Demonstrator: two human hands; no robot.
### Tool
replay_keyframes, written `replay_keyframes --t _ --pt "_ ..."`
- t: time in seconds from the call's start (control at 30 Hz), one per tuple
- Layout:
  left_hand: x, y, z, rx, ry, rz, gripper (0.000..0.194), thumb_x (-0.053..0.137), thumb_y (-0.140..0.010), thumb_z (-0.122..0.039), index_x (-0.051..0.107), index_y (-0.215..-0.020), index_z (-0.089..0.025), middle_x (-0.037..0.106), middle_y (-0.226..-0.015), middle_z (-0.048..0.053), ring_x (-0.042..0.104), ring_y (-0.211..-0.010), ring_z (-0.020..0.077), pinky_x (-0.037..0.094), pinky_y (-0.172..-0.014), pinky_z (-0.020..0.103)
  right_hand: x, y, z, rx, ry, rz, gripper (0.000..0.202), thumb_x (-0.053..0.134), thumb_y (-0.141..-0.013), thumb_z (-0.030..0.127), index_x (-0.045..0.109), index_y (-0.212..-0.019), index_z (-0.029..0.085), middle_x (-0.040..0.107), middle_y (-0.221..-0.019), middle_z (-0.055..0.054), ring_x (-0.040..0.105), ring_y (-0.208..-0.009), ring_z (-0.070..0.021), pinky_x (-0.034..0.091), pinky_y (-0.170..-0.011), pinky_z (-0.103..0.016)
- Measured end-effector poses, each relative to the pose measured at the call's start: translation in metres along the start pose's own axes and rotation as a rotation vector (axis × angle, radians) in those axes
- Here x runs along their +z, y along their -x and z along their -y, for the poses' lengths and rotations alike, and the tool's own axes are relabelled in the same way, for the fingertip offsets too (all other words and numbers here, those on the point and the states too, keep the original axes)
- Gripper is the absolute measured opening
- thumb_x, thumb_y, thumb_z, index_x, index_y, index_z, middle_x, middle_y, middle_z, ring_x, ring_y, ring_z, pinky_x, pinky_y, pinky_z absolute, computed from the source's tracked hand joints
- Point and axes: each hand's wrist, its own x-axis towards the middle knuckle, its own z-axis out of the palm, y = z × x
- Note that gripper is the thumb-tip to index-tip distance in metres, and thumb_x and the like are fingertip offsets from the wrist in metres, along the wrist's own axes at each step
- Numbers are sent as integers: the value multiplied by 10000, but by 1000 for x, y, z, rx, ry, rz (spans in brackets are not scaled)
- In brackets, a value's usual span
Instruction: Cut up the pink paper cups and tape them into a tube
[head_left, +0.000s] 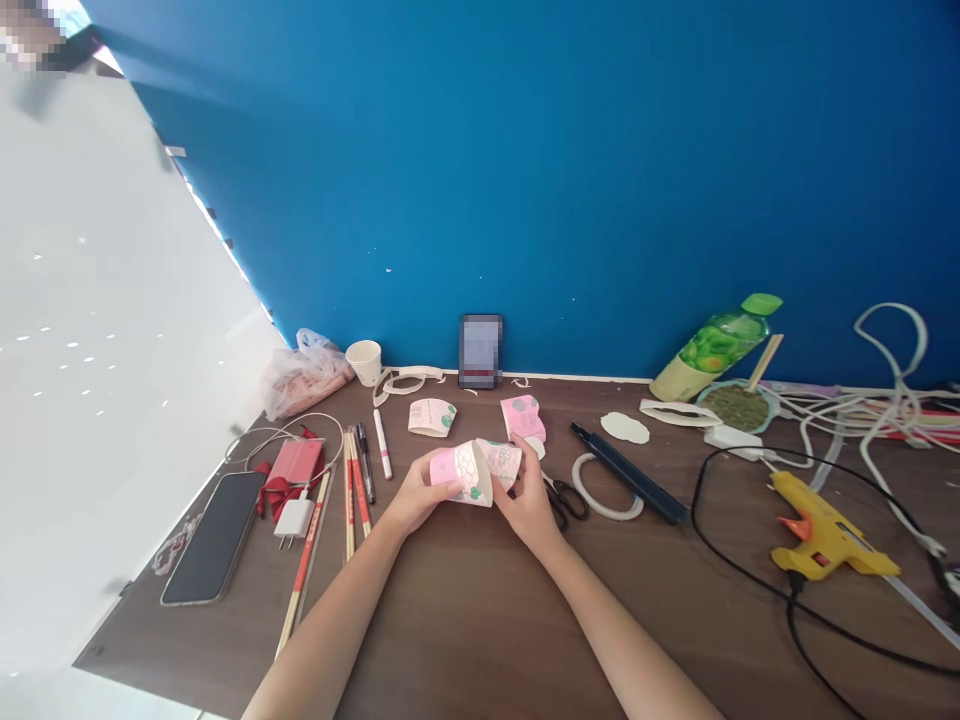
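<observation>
Over the middle of the table, my left hand is closed round a pink paper cup piece with a white flower pattern and green marks. My right hand pinches a second, paler printed paper cup piece. The two pieces meet or overlap; whether they are joined I cannot tell. Beyond them lie a cut cup piece with a green print and a pink cup piece. Black-handled scissors lie just right of my right hand, partly hidden by it.
On the right are a yellow glue gun with a black cord, a dark stick-like tool and a tilted green bottle. A white cup and a phone stand at the back. Another phone and chopsticks lie left.
</observation>
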Motion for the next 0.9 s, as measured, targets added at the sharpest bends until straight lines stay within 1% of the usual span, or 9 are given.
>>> replay_keyframes --t 0.07,0.13,0.27,0.37,0.47,0.6,0.67,0.77,0.9 --pt "0 0 0 -7 3 12 556 820 -546 -315 625 -1032 -131 672 -956 111 625 -880 250 472 -788 350 -1 -1 1 -17 9 5 717 676 -704 381 342 -1322 238 537 -1216 -127 533 -1139 -274 483 -925 -438" --pt "0 0 -1 4 11 9 565 816 -554 -313 615 -1051 -134 667 -975 113 619 -909 252 472 -803 349 -2 -3 3 5 -29 -24 685 697 -684 380 389 -1277 230 558 -1190 -123 546 -1121 -277 479 -925 -443" --pt "2 -1 -4 58 11 -108 582 813 -563 -285 583 -1086 -175 642 -1054 92 594 -982 234 464 -849 330 -6 -8 9 112 -159 -170 529 684 -703 410 464 -1143 215 609 -1111 -116 597 -1039 -271 511 -857 -444" --pt "1 -3 -7 38 -7 -177 548 815 -559 -266 581 -1049 -189 645 -1044 77 595 -981 228 461 -864 343 -9 -9 11 149 -243 -231 519 679 -712 414 449 -1132 213 622 -1112 -125 620 -1003 -267 535 -807 -427" --pt "0 -3 -9 27 -69 -182 520 817 -553 -256 594 -1017 -181 658 -1006 72 601 -961 227 462 -858 344 -10 -9 11 147 -300 -201 576 686 -712 395 393 -1179 227 626 -1122 -130 633 -984 -264 549 -780 -419" --pt "1 -2 -10 41 -235 -152 488 803 -576 -254 611 -1018 -177 667 -980 75 606 -946 230 471 -826 325 -9 -7 13 124 -281 -142 544 677 -720 389 411 -1169 235 632 -1102 -120 628 -995 -268 544 -792 -417" --pt "2 -1 -11 63 -284 -141 495 795 -586 -253 610 -1039 -178 665 -994 77 605 -953 233 472 -823 323 -8 -6 14 91 -250 -98 531 675 -719 386 428 -1165 236 618 -1131 -118 605 -1043 -275 534 -814 -414" --pt "4 0 -13 96 -296 -134 518 789 -594 -250 598 -1070 -182 657 -1015 76 601 -969 236 469 -838 324 -7 -5 14 34 -183 -28 522 657 -731 387 447 -1184 236 575 -1209 -113 551 -1126 -282 506 -869 -428" --pt "6 1 -13 100 -341 -119 521 780 -612 -246 589 -1094 -188 652 -1019 81 601 -972 244 466 -858 340 -6 -4 10 9 -77 16 519 626 -751 408 453 -1212 244 577 -1191 -91 533 -1139 -274 475 -914 -443"
